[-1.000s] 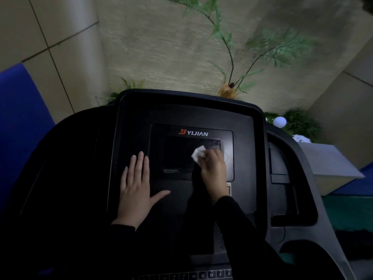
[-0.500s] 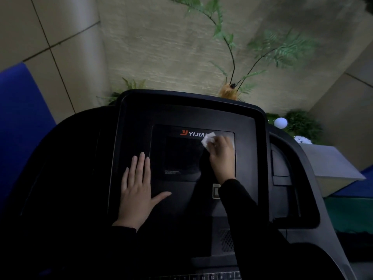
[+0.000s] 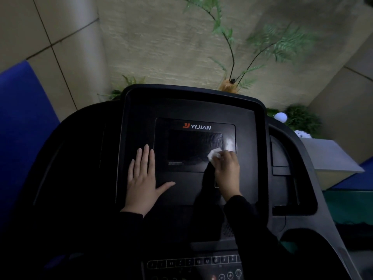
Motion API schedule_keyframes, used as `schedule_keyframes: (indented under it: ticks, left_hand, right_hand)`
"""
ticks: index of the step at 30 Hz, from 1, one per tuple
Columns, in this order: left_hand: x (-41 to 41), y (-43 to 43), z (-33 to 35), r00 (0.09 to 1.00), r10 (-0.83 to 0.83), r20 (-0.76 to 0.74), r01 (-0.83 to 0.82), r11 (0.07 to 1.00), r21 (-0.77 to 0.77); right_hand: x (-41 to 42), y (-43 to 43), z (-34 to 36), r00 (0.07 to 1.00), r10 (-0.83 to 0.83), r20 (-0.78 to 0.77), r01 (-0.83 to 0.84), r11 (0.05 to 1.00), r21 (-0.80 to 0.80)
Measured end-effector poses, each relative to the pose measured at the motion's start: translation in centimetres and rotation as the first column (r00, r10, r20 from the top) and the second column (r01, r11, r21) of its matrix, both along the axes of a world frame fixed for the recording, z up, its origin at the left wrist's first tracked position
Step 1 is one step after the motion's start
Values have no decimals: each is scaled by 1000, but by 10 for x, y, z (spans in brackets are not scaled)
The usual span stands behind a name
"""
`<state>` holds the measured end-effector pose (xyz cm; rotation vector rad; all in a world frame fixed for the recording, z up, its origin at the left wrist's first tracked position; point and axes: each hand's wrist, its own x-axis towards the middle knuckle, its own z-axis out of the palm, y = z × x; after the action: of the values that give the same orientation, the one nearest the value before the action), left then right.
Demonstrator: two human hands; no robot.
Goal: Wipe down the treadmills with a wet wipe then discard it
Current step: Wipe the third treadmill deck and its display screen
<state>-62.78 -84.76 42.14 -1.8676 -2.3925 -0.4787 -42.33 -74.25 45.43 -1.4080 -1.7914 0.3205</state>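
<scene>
A black treadmill console point(image 3: 189, 106) fills the middle of the head view, with a dark screen point(image 3: 191, 146) under the YIJIAN logo. My right hand point(image 3: 227, 170) presses a crumpled white wet wipe point(image 3: 214, 155) against the screen's lower right corner. Wet streaks shine on the glass just above the wipe. My left hand point(image 3: 142, 178) lies flat, fingers spread, on the console to the left of the screen and holds nothing. Both arms wear black sleeves.
A row of buttons point(image 3: 193, 262) runs along the console's lower edge. A fern point(image 3: 232, 57) rises behind the console against a beige wall. A blue mat point(image 3: 22, 126) stands at the left. A pale ledge point(image 3: 331, 158) and small plants sit at the right.
My right hand slid the wipe from the screen's middle up to the logo, then down to the lower right corner. My left hand stayed flat in place.
</scene>
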Motion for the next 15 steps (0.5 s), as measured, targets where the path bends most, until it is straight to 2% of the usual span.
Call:
schedule_keyframes:
  ticks: [4,9,15]
  left_hand:
    - [-2,-3,3,1000,-19,21,19,1000,-4]
    - [-8,-13,11,991,-105,83,104,994,13]
    - [-6,-43,12,980,-155,122,150,987,50]
  right_hand:
    - [-17,-25,-11,988,150,42,-148,987,-59]
    - [-22,-41,4,993,121,-18,-122,989,-88]
    - [-27,-66,20,993,114,-5,-114,991,-71]
